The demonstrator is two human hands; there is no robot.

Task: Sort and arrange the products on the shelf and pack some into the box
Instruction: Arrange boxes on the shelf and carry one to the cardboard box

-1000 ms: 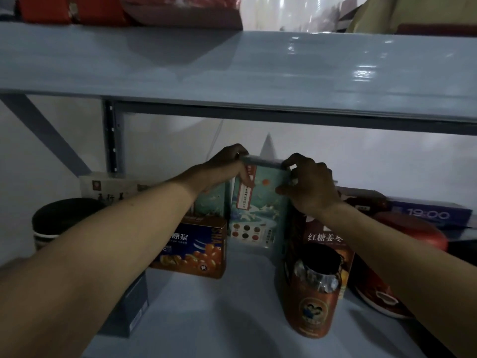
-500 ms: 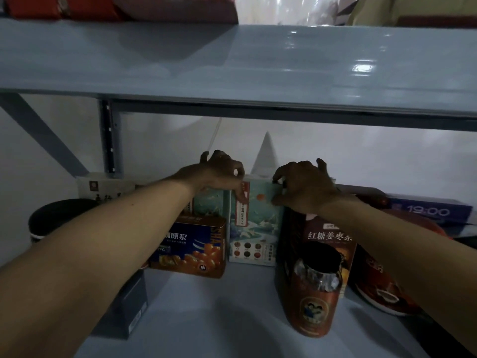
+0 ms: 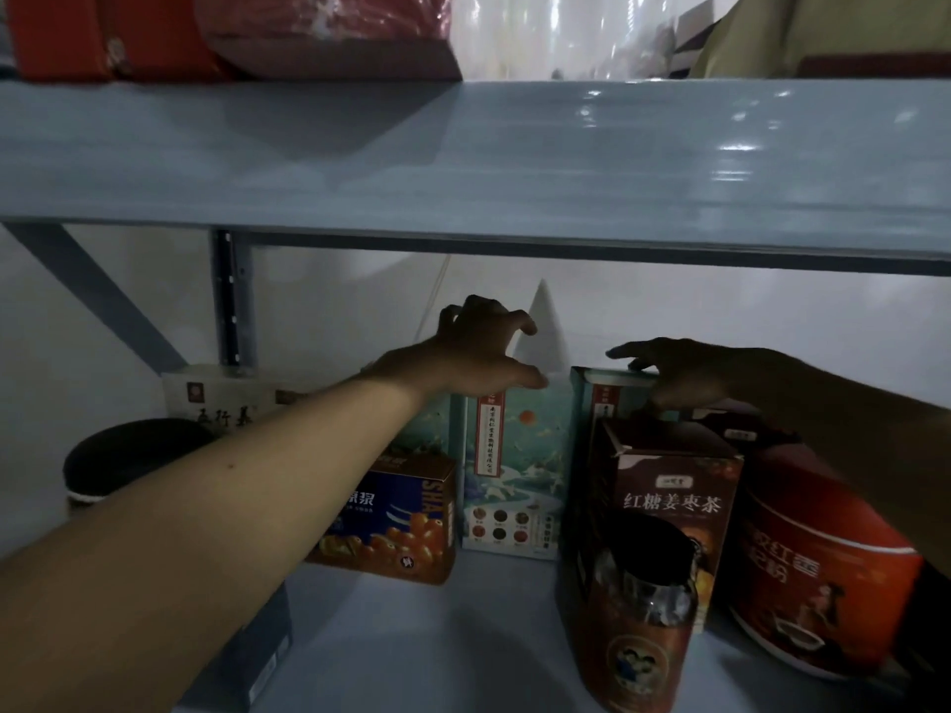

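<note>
Both hands are at the teal boxes at the back of the lower shelf (image 3: 411, 640).

The brown tea box (image 3: 674, 501) hides most of the right teal box (image 3: 612, 385). The middle teal box (image 3: 514, 455) stands upright, its left part behind the forearm. The left hand (image 3: 483, 347) has its fingers spread in a loose claw and holds nothing, with the thumb at that box's top edge. The right hand (image 3: 684, 373) lies with straight fingers on the right teal box's top; it is dim and the thumb is unclear.
</note>
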